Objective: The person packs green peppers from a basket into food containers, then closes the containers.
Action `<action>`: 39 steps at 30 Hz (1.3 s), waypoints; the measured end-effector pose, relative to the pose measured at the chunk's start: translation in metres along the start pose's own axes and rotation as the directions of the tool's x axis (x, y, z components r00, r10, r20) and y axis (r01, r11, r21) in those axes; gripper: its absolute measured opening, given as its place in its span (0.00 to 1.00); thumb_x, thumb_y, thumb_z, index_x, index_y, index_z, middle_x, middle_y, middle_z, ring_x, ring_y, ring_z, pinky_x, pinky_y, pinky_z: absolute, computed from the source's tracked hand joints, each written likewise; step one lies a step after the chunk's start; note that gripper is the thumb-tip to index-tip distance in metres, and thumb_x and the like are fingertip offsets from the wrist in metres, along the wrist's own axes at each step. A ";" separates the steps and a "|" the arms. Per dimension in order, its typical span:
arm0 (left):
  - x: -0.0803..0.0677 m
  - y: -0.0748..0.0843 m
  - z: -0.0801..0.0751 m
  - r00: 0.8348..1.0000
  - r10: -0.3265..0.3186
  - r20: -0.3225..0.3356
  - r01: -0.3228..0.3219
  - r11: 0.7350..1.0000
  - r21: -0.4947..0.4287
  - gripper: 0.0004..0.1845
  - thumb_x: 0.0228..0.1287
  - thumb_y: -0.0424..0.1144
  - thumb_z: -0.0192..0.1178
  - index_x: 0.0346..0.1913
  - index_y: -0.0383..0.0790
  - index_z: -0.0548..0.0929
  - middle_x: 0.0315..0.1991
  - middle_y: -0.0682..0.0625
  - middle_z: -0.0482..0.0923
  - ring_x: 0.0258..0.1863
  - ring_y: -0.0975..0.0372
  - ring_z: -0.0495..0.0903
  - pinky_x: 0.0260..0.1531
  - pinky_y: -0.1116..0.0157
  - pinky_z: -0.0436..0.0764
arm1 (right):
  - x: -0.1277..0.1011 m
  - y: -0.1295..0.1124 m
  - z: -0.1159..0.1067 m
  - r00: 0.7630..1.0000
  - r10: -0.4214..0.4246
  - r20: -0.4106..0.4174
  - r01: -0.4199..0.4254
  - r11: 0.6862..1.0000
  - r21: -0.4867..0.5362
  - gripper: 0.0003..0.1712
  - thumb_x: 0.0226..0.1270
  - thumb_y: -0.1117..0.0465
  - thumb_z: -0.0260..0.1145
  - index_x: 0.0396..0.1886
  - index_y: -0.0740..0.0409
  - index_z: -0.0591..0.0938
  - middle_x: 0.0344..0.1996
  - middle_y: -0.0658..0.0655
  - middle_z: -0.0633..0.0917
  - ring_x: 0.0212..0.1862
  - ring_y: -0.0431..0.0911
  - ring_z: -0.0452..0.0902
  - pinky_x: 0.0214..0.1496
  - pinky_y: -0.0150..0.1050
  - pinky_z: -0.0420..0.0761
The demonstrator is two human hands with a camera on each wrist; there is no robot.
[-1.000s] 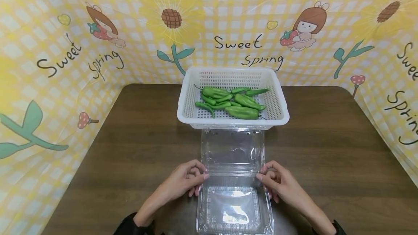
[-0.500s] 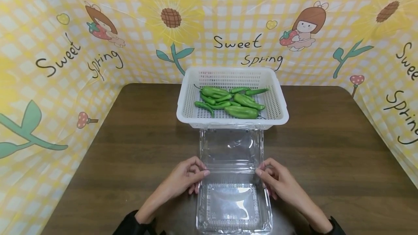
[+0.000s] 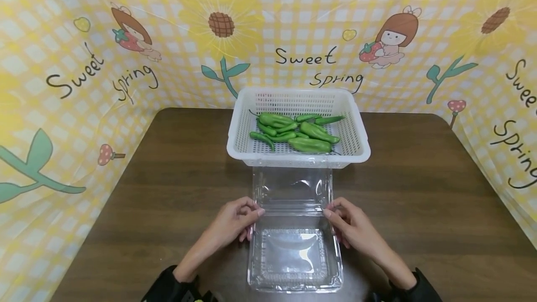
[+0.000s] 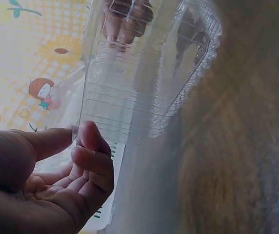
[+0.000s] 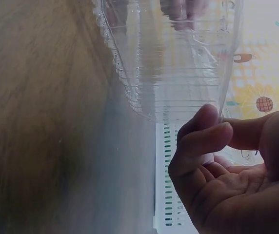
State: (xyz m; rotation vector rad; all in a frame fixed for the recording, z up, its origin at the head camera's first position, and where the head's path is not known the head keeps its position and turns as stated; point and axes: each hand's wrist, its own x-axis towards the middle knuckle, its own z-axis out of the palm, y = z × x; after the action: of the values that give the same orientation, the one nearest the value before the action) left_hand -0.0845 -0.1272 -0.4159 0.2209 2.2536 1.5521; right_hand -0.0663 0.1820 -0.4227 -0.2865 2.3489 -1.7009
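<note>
Pinching the hinge fold of the clear plastic clamshell box (image 3: 293, 236) from both sides, the left hand (image 3: 232, 222) and right hand (image 3: 352, 225) hold it splayed open on the brown wooden tabletop (image 3: 419, 199). Thumb and forefinger of each hand nip the thin plastic edge, as both wrist views show, with the other fingers (image 4: 93, 163) loosely curled beneath.

Judging by how things lie, the box has only been opened and steadied: its ribbed tray half, on the near side of the white perforated plastic basket (image 3: 361, 150), holds nothing, and the flat lid half lies back with its far edge just beside or under the basket's front rim. Every one of the green peppers (image 3: 299, 132) is inside the basket, untouched, so any filling and closing remain to be done.

That box is transparent and glossy, with a crimped rim and stepped ridges on its walls; it looks light and flexible.
</note>
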 end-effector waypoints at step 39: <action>-0.002 -0.008 -0.020 0.991 0.031 -0.131 -0.030 0.999 0.014 0.11 0.70 0.42 0.61 0.44 0.35 0.82 0.20 0.47 0.77 0.13 0.62 0.73 0.13 0.65 0.76 | 0.029 -0.005 0.023 0.998 -0.022 -0.067 0.017 0.997 -0.074 0.06 0.75 0.59 0.61 0.42 0.57 0.76 0.17 0.53 0.76 0.14 0.41 0.70 0.11 0.33 0.71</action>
State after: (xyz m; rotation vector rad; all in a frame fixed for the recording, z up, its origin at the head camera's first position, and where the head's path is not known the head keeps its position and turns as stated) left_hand -0.0900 -0.1480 -0.4166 0.1618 2.3702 1.6128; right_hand -0.0868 0.1512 -0.4269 -0.2694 2.4683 -1.6606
